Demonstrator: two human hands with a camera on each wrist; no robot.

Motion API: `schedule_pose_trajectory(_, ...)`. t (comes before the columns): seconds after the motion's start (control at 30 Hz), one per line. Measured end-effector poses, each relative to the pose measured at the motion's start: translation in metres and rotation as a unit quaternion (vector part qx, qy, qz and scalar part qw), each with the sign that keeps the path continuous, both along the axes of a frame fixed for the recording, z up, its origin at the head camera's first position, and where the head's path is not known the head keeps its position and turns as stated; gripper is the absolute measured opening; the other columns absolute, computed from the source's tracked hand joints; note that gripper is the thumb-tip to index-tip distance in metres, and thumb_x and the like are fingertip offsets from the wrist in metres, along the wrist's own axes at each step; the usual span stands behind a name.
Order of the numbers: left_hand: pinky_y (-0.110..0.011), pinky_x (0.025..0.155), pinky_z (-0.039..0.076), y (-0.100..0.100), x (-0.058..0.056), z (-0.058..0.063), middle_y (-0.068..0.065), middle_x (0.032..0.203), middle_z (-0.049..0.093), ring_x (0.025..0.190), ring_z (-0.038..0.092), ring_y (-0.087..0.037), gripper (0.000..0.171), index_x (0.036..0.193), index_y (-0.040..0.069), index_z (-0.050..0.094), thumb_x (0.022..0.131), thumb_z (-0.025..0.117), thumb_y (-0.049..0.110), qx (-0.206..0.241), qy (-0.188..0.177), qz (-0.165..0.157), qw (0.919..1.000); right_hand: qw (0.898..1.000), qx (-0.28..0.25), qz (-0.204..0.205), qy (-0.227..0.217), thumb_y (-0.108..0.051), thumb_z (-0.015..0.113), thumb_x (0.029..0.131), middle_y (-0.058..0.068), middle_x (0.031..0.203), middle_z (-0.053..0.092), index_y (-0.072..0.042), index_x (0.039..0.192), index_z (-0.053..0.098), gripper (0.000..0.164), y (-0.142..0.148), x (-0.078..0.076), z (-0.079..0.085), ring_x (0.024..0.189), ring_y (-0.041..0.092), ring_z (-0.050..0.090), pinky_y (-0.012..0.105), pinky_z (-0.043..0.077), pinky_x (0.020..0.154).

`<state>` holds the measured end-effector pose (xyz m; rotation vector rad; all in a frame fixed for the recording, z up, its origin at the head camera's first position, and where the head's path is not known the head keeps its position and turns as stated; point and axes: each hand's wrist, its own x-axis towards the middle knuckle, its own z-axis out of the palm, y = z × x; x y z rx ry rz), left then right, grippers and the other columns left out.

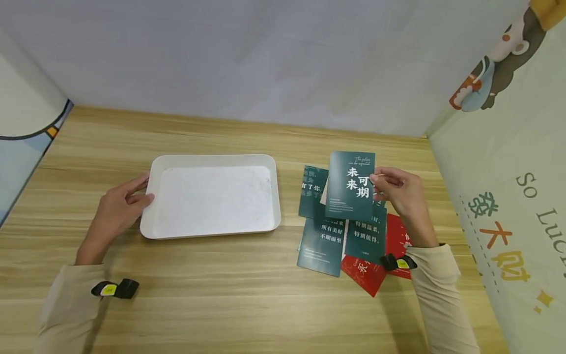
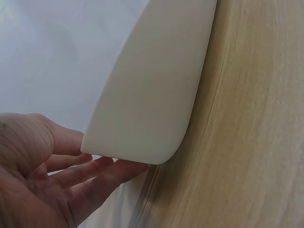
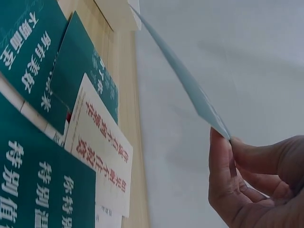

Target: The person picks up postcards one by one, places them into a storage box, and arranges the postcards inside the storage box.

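A white rectangular tray [image 1: 212,199] lies on the table at centre left with nothing in it. My left hand [image 1: 118,209] grips its left end, thumb at the rim; in the left wrist view the fingers [image 2: 102,183] lie along the outside of the end wall [image 2: 142,104]. My right hand [image 1: 400,196] pinches a dark green card [image 1: 347,169] with white lettering by its right edge, between thumb and index finger. That card is held up above a loose spread of cards, among them green ones [image 1: 320,250] and a red one [image 1: 364,278].
A cream card with red print [image 3: 102,147] lies among the green cards in the right wrist view. The wood-grain table [image 1: 212,300] ends at a pale backdrop [image 1: 256,64] behind and a printed cloth [image 1: 522,162] on the right.
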<state>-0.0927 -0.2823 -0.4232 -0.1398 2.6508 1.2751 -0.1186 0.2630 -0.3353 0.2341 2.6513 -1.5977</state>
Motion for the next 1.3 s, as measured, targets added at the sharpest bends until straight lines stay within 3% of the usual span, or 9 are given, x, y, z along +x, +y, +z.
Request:
schedule_pose_trajectory(0.6,0.002,0.072,0.04,0.002,-0.001,0.006,-0.033,0.154,0.046,0.132,0.054,-0.052,0.06,0.162,0.0,0.033,0.108,0.057,0.015,0.016,-0.003,-0.002,0.9999,0.997,-0.072,0.005,0.011,-0.005,0.068,0.101,-0.014,0.084,0.07,0.016,0.126,0.065,0.032,-0.038,-0.008,-0.017,0.072,0.004,0.067,0.025,0.062,0.069)
schedule_pose_trajectory(1.07,0.0,0.069,0.041,0.0,0.0,0.005,-0.035,0.155,0.044,0.134,0.052,-0.053,0.061,0.162,0.0,0.031,0.109,0.056,0.016,0.019,-0.022,0.006,0.9996,0.997,-0.069,0.03,-0.024,-0.009,0.069,0.102,-0.002,0.092,0.068,0.011,0.127,0.067,0.032,-0.067,-0.016,-0.024,0.076,0.008,0.066,0.027,0.062,0.071)
schedule_pose_trajectory(1.3,-0.001,0.069,0.043,0.002,0.0,0.004,-0.035,0.155,0.044,0.135,0.051,-0.052,0.062,0.163,0.0,0.03,0.109,0.056,0.017,0.033,-0.026,0.005,0.9991,0.993,-0.101,0.032,-0.047,-0.007,0.068,0.101,-0.007,0.089,0.068,0.012,0.129,0.065,0.033,-0.077,-0.021,-0.03,0.073,0.007,0.067,0.027,0.063,0.07)
